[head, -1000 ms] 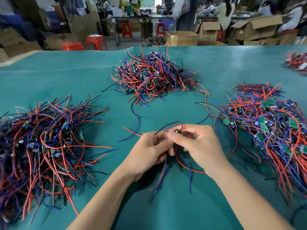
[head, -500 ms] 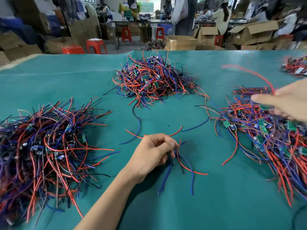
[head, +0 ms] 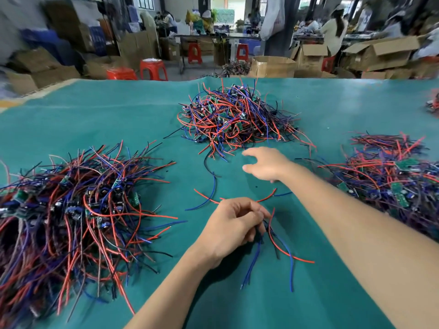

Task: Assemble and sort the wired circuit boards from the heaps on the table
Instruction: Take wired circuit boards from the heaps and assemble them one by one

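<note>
Gripping wires, left hand.

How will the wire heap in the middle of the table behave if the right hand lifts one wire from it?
The middle heap looks tangled, so neighbouring wires probably drag along. Its thin wires curve loosely, suggesting they are floppy and light. The right hand reaches toward it, fingers open.

The right hand no longer works with the left hand on the bundle, nor hovers over the right heap as half a second ago; it now reaches, fingers spread and empty, toward the near edge of the middle heap. The red wire it lifted is gone from it.
</note>
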Demonstrator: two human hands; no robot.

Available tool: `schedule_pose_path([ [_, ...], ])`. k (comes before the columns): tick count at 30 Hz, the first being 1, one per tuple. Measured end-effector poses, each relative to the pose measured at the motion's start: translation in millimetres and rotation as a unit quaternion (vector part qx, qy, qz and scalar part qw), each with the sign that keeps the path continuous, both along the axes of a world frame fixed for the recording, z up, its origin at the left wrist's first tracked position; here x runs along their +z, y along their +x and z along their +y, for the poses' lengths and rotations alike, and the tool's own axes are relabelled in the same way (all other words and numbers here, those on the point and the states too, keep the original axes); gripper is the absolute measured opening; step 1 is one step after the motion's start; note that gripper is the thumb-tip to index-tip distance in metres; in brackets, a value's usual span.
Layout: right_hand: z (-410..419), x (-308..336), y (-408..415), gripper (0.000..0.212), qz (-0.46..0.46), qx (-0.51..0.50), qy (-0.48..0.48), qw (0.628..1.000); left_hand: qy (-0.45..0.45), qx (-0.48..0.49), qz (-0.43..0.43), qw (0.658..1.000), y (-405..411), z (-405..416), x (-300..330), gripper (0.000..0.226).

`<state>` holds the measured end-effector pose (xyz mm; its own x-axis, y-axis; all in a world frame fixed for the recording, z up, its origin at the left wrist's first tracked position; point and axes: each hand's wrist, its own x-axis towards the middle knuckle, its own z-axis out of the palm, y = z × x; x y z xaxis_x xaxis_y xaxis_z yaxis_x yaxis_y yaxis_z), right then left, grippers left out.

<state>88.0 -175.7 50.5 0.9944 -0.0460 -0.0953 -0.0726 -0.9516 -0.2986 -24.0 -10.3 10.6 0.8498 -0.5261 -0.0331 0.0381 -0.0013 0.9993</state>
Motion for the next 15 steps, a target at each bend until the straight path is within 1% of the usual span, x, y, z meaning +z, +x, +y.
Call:
schedule_pose_path([
  [1,4,-5,7,0.055,0.001,-0.012,-0.009,1.0,0.001,0.0,-0.001,1.0,0,0,0,0.016],
  [3,6,-13,16,0.051,-0.02,-0.047,0.001,0.999,0.004,0.0,-0.003,1.0,0,0,0,0.016],
  [7,-1,-18,19,0.027,-0.11,-0.109,0.022,0.988,0.015,-0.001,-0.007,1.0,-1,1,2,0.017],
  [9,-4,-17,17,0.021,-0.128,-0.118,0.019,0.984,0.02,0.003,-0.011,1.0,0,0,2,0.017],
  [11,-4,-15,20,0.008,-0.14,-0.134,0.035,0.98,0.023,0.006,-0.01,1.0,-1,0,2,0.017],
  [12,-3,-14,22,0.008,-0.147,-0.145,0.044,0.978,0.025,0.006,-0.009,1.0,-1,0,2,0.017],
  [14,2,-14,28,0.03,-0.149,-0.166,0.038,0.974,0.024,0.005,-0.007,1.0,0,0,1,0.017],
  [15,5,-16,31,0.038,-0.15,-0.177,0.024,0.973,0.024,0.004,-0.006,1.0,0,0,1,0.017],
])
